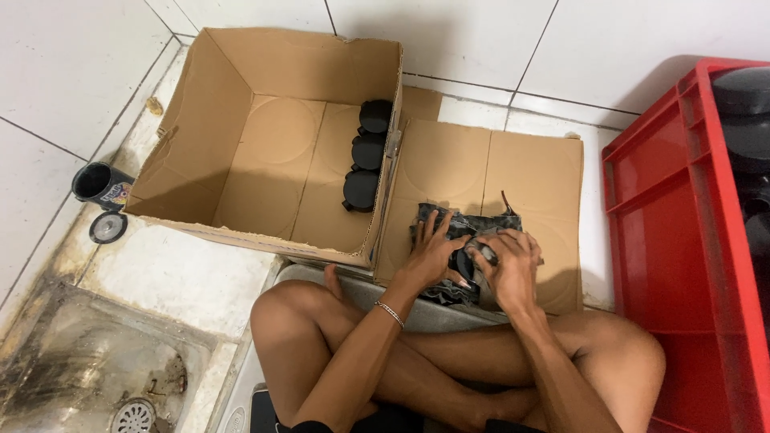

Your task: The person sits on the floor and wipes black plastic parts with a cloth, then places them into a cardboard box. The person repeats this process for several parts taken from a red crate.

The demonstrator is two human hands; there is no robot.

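I sit cross-legged on the floor. My left hand [433, 255] presses, fingers spread, on a dark grey cloth [461, 224] that lies on a flattened piece of cardboard [489, 168]. My right hand [509, 265] grips a small black round object [465, 263] wrapped partly in the same cloth. Both hands touch each other over the cloth. A thin bracelet circles my left wrist.
An open cardboard box [241, 104] lies on its side at the upper left, with three black jars [367, 152] stacked along its right wall. A red plastic crate [690, 240] stands at the right. A black mug [100, 184] and round lid [107, 227] sit left, above a grimy floor drain [132, 415].
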